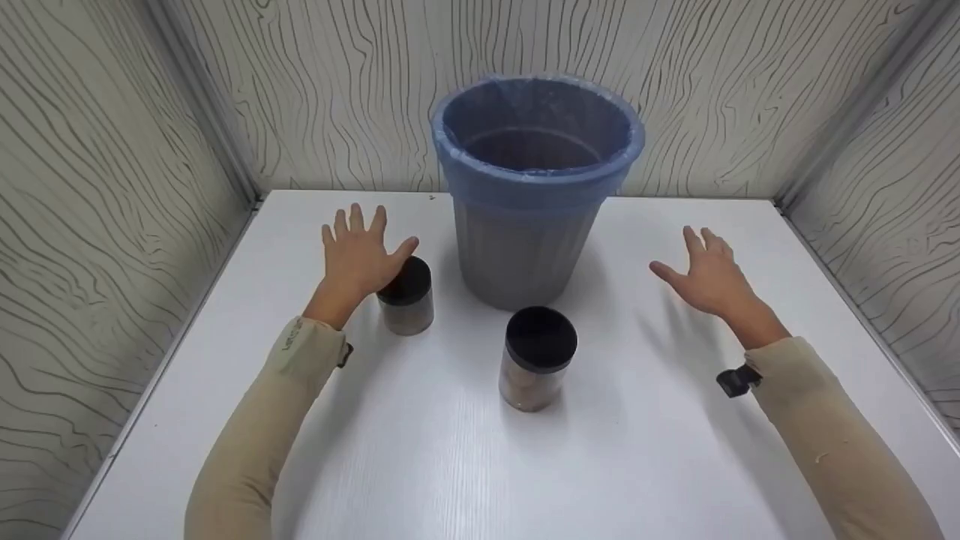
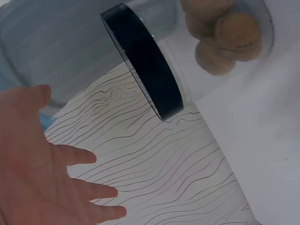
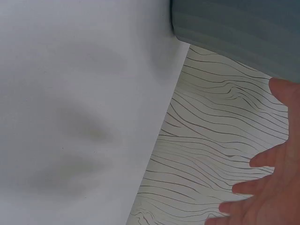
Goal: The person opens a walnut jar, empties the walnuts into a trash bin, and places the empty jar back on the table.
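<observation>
Left jar: upright, black lid, round brown pieces inside; left of the bin.
Left hand: fingers spread wide, holding nothing; left of the bin, thumb overlapping the lid, contact unclear.
Right hand: opened out, holding nothing, right of the bin.
Front jar: upright, before the bin.
Table: white, under the bin.

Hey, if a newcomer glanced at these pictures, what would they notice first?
Probably the large blue-topped gray bin toward the back of the white table. Next, the nearer black-lidded jar in front of the bin, and the farther jar near the left hand. The right hand hovers to the bin's right.
</observation>
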The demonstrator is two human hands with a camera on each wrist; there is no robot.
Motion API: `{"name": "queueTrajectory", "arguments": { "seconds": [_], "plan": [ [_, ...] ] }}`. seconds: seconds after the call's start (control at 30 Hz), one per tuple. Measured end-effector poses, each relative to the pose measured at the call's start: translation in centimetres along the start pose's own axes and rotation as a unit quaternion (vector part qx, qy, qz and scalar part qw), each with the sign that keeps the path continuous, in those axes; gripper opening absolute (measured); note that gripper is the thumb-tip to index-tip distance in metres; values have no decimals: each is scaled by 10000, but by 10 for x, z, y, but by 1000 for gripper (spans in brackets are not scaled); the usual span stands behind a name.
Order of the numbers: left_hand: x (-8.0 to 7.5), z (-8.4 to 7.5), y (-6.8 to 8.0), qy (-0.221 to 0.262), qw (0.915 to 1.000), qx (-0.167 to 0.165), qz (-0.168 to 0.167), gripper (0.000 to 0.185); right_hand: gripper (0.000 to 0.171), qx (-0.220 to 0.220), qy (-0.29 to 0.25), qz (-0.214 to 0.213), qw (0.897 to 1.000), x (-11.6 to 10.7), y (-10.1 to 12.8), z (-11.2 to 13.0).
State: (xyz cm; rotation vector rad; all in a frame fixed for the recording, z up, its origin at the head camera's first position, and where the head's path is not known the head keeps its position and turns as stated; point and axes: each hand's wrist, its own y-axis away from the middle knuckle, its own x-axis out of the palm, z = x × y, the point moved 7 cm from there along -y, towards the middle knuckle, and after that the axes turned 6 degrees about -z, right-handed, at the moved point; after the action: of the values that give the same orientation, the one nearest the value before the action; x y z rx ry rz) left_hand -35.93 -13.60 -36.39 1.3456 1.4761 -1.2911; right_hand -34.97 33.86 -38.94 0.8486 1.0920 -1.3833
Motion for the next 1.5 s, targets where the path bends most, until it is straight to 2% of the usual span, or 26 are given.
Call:
{"name": "queueTrajectory", "arguments": {
  "seconds": [0.1,0.23,0.33,0.47,0.7,0.83,0.97,1.1,1.2,1.37,1.5],
  "plan": [
    [-10,-13,6,189,9980,403,-446,69,88,-407,-379,32,9984,2,5,8],
    [-20,-32,17,544,9900,958,-877,47,71,-870,-854,95,9925,7,13,19],
    [-23,-44,25,711,9831,1298,-1081,36,61,-1147,-1241,186,9855,11,20,28],
    [-23,-54,35,934,9750,1628,-1185,28,56,-1446,-1566,300,9766,17,28,40],
    [-15,-66,47,1340,9626,2054,-1152,23,55,-1802,-1871,602,9638,29,42,60],
    [-6,-76,54,1444,9578,2300,-938,21,55,-1829,-2026,941,9574,40,51,69],
    [5,-92,63,1583,9471,2692,-742,24,60,-1939,-2153,1270,9486,51,59,77],
    [14,-107,71,1677,9360,3016,-686,28,66,-2206,-2223,1512,9376,60,65,89],
    [21,-117,76,1713,9324,3138,-524,32,71,-2347,-2314,1686,9289,66,71,100],
    [35,-127,81,1802,9310,3173,-117,43,73,-2280,-2579,2005,9172,74,79,117],
    [45,-135,85,1892,9254,3284,-6,49,75,-2201,-2717,2136,9122,88,83,123]
  ]
}}
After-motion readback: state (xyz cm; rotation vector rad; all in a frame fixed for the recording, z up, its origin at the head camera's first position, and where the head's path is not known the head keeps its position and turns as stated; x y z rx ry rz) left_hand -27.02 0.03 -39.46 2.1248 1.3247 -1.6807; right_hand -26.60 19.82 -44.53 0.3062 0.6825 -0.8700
